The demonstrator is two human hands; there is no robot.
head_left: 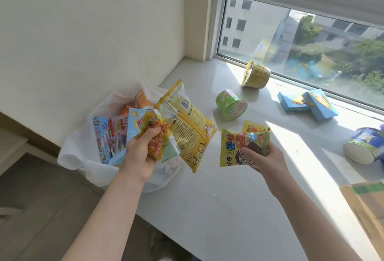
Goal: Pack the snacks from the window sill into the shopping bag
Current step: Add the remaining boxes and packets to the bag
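Left hand (pixel 141 154) gripping orange packet (pixel 159 138) over bag (pixel 70 152), right hand (pixel 265 157) gripping yellow packets (pixel 231 148) above sill (pixel 228 198)

Wall: pale, textured wall (pixel 83 32), in shade.
Window: white-framed window (pixel 301 38); buildings (pixel 249 21) and trees (pixel 369 52) outside.
Sill: white window sill (pixel 207 208), crossed by bright sun patches.
Floor: grey-brown floor (pixel 52 188), lower left.

Cardboard box (pixel 366 206), window pane (pixel 291 32), white wall (pixel 93 32), grey floor (pixel 41 202)
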